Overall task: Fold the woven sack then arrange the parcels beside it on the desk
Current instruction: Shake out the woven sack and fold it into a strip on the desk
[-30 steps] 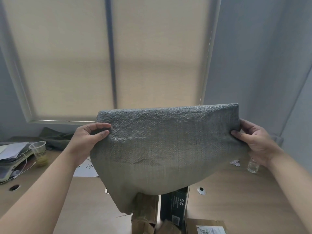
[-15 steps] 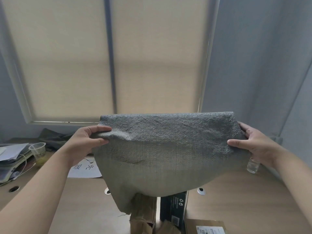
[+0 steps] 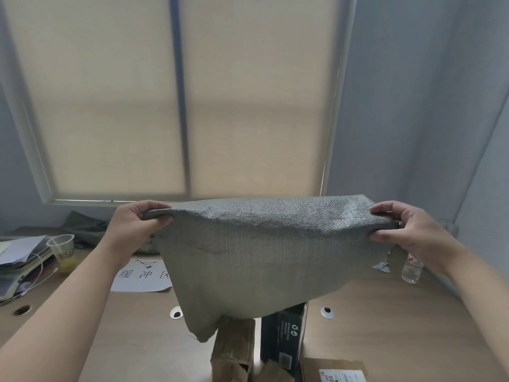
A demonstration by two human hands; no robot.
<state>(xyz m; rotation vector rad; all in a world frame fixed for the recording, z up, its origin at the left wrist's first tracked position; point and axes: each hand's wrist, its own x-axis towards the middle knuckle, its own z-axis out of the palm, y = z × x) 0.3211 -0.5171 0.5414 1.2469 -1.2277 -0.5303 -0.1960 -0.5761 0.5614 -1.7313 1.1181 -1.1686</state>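
Sack (image 3: 264, 249) dropped lower since before. Our left hand (image 3: 135, 227) and right hand (image 3: 407, 230) pinch top corners, rest hanging below fingers over parcels (image 3: 234, 351). Folding step; next, lay flat on desk (image 3: 385, 326).

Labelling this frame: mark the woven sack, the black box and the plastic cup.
woven sack (image 3: 264, 252): head view, middle of the hanging cloth.
black box (image 3: 283, 337): head view, its front face under the sack.
plastic cup (image 3: 62, 248): head view, its clear side wall.
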